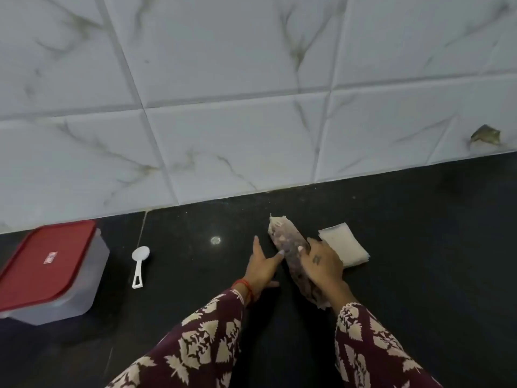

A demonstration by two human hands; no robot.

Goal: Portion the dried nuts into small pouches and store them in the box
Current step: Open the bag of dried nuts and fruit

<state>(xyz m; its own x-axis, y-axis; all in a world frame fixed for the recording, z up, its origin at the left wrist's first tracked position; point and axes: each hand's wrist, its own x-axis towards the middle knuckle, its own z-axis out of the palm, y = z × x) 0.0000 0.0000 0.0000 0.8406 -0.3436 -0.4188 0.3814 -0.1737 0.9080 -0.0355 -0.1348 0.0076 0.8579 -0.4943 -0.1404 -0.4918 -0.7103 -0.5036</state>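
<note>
On the black table (419, 289) just in front of me, my right hand (321, 268) curls over the long bag of dried nuts (291, 247), its fingers (300, 249) gripping it near the middle. My left hand (261, 266) rests spread beside it, one fingertip touching the bag's side. I judge I should steady the bag, stand it up and open its far twisted end without spilling. Touching my right hand lies the stack of small pouches (345, 245). To my left the white scoop (139, 266) lies well apart, with bare table between. Farther left the box (92, 275) sits under its red lid (44, 261), not yet opened. The tiled wall (223, 121) closes the far edge.
</note>
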